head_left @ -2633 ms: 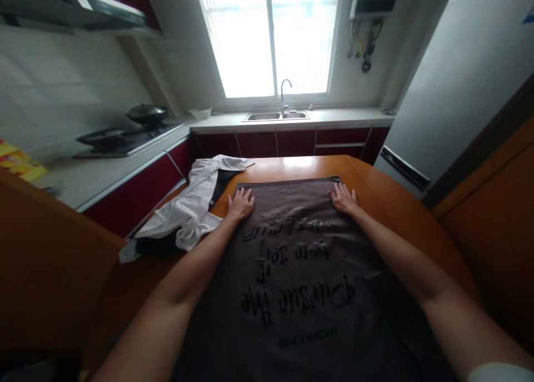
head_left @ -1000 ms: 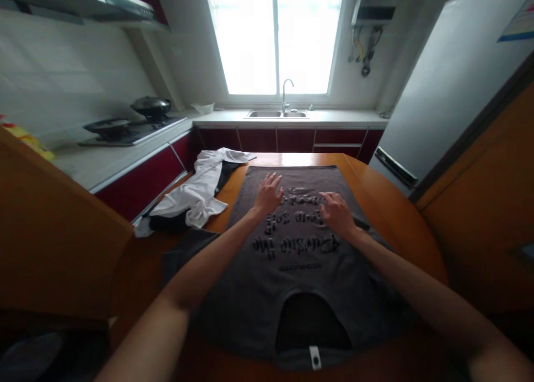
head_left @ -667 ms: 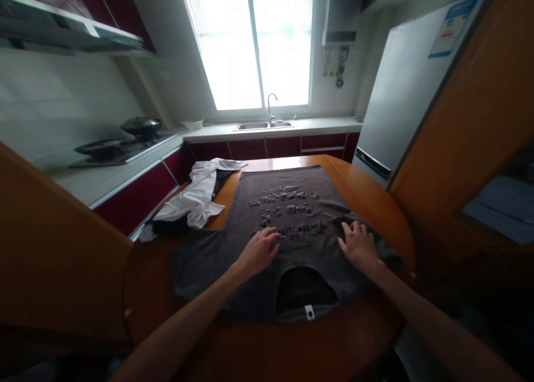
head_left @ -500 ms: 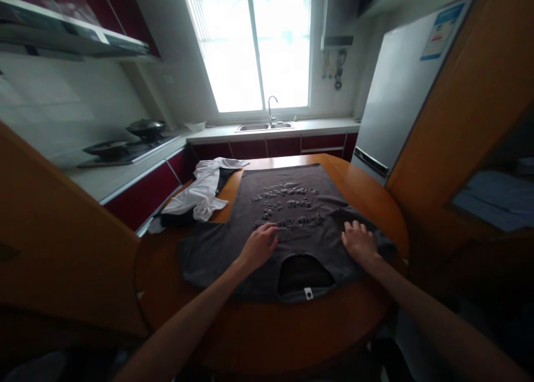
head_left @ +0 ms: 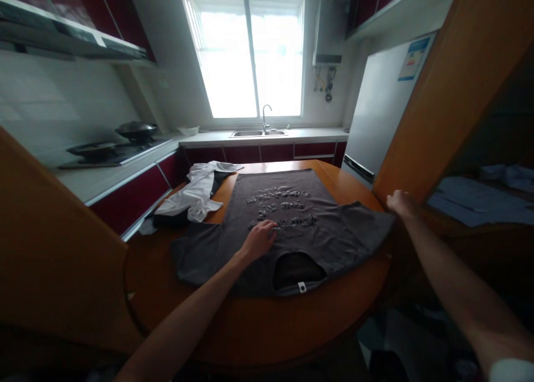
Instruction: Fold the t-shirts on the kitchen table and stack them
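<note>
Far left, dark round covered pan and dark lidded wok on the black flat cooktop. Next, crumpled black cloth partly under a shiny white fabric garment, both at the far left part of the orange-brown rounded wooden desk. Then left hand, palm down over the dark grey fabric T-shirt, just below the black raised lettering; fingers loosely curved, thumb apart. T-shirt spread across the middle of the desk, neckline toward the wearer, small white tag at the collar, wrinkles mostly on the right half, both sleeves out sideways. Beyond, double steel sink under the window. Farther right, tall silver-grey fridge. Right hand just beside the right-hand sleeve end, fingers curled in; can't tell if gripping cloth. Far right, pale blue folded-looking fabric in shadow.
</note>
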Available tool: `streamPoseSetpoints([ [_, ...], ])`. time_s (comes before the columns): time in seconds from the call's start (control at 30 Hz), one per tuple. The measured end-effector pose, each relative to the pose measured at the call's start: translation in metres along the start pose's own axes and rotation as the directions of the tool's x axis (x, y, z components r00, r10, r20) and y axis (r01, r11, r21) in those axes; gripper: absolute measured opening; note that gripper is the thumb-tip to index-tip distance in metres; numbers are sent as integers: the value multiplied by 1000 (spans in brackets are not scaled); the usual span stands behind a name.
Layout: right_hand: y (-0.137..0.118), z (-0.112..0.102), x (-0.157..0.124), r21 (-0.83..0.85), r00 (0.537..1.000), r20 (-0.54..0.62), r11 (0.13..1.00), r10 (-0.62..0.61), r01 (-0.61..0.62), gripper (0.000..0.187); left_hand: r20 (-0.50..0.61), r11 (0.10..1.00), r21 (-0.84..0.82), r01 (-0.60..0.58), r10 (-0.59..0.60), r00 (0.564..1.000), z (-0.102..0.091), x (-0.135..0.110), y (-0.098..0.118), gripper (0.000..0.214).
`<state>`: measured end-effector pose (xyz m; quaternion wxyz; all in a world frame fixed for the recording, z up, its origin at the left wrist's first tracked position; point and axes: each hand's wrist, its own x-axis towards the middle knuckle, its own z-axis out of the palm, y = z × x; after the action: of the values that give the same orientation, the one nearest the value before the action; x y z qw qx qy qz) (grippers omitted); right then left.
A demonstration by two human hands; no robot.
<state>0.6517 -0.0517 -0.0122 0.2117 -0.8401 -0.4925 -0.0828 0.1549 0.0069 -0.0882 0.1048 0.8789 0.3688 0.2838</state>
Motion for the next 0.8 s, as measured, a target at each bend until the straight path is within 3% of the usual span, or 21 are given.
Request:
streamPoseSetpoints([
  [0.1,-31,26,-17,-12,1000,-21,1000,0,0,49,28,998,10,-55,54,998,8,-3,-1,31],
  [0.2,-67,74,-49,32,986,75,988,-152,150,51,52,996,40,-75,72,996,8,-9,2,35],
  [0.33,-79,113,-78,4,960,260,994,-107,110,63,164,996,72,-49,37,986,-1,-19,10,44],
  [0.43,-90,110,-78,22,975,201,996,-93,90,64,251,994,97,-56,30,967,-5,-24,16,52],
  [0.5,-116,99,-75,85,976,144,985,-162,151,64,271,992,104,-73,42,962,-5,-26,19,54],
  [0.67,-205,96,-97,273,899,174,897,-402,349,57,288,988,124,-92,53,956,-5,-31,28,64],
  [0.8,-229,119,-135,262,835,236,860,-497,438,56,390,985,132,-111,51,919,-5,-36,34,76],
])
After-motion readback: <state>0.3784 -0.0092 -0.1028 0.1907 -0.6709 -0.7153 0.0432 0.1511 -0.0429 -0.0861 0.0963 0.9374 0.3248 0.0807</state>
